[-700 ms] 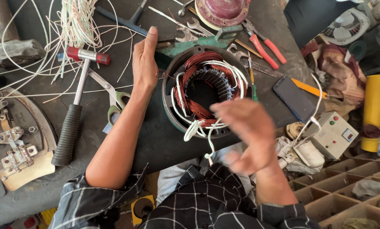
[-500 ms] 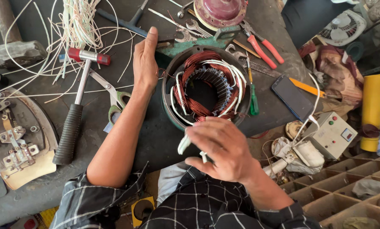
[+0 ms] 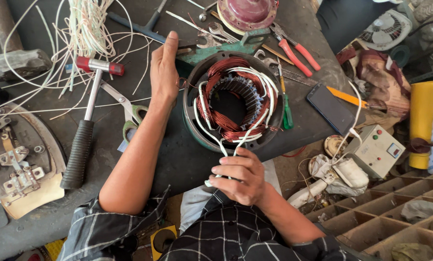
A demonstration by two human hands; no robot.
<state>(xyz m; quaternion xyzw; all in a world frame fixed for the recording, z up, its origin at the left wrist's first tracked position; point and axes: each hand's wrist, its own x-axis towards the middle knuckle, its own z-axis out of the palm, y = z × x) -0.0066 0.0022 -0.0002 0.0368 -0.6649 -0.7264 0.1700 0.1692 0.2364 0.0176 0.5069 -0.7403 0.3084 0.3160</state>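
A round motor stator [image 3: 233, 99] with copper windings and white sleeved leads lies on the dark workbench [image 3: 173, 159]. My left hand [image 3: 164, 67] rests flat against the stator's left rim, fingers straight and together. At the bench's near edge, my right hand [image 3: 238, 175] is closed around the white leads [image 3: 226, 145] that trail out of the stator's front. The leads run between my fingers and hang below the hand.
A hammer [image 3: 83, 130] with a black grip and scissors [image 3: 129, 113] lie left of my arm. Loose white wires [image 3: 88, 29], spanners, red pliers [image 3: 296, 50], a green screwdriver [image 3: 286, 108] and a phone [image 3: 331, 108] surround the stator. A grey switch box [image 3: 376, 150] sits lower right.
My right hand has dropped from over the stator to the bench's near edge and closed on the white leads. The left hand has stayed on the rim.
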